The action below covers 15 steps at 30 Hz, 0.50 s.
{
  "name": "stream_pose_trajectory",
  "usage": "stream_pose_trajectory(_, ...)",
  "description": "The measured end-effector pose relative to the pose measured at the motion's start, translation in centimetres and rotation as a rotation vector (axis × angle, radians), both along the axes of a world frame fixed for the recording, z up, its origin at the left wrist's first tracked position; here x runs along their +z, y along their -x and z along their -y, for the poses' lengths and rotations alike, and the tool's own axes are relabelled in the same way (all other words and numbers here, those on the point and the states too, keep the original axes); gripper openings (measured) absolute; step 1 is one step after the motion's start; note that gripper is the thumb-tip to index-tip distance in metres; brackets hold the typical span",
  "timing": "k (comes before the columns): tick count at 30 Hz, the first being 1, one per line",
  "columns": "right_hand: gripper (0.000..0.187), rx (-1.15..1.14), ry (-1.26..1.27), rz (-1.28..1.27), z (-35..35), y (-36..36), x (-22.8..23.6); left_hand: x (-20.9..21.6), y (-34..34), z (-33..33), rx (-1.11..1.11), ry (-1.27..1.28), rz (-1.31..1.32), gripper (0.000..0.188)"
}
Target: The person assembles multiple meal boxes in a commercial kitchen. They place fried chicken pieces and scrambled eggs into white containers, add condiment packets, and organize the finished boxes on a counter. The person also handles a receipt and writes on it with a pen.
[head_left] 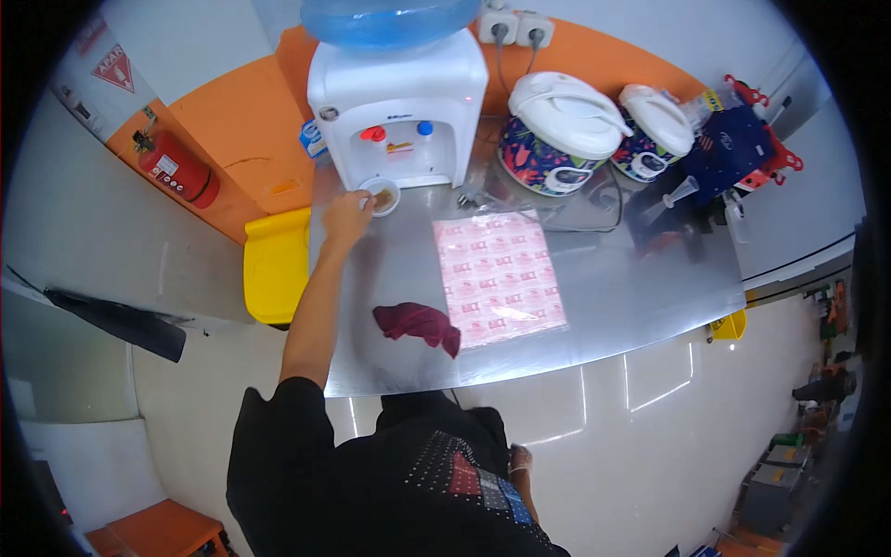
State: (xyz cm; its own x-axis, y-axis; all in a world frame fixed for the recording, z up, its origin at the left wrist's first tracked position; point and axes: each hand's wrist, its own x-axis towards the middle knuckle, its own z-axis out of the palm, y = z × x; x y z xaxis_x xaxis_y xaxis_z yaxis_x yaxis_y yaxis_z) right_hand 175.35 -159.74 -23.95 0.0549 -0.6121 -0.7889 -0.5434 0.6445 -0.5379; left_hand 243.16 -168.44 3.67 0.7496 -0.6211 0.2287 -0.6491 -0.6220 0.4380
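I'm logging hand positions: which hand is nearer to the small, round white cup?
Left. The left hand holds the white cup by its left rim; the right hand is farther off, low beyond the near edge of the shiny metal table.

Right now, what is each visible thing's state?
White round cup, upright, held by left hand, brownish contents
White plastic dispenser, small red light lit
Large flowered rice cooker, white lid closed
Small flowered rice cooker, white lid closed
Dark red cloth, crumpled
Pink patterned rectangular packet, flat
Grey round plugs, in wall sockets
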Motion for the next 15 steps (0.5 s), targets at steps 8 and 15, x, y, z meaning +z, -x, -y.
stream_pose_trajectory(8,0.02,1.076,0.432,-0.59,-9.0,-0.6,0.8,-0.1,-2.5,1.8,-0.198,-0.194,-0.042,0.028)
stream_pose_trajectory(15,0.031,-0.559,-0.053,0.009,-3.5,-7.1,4.0,2.1,-1.9,2.9,-0.332,-0.487,-0.135,0.045)
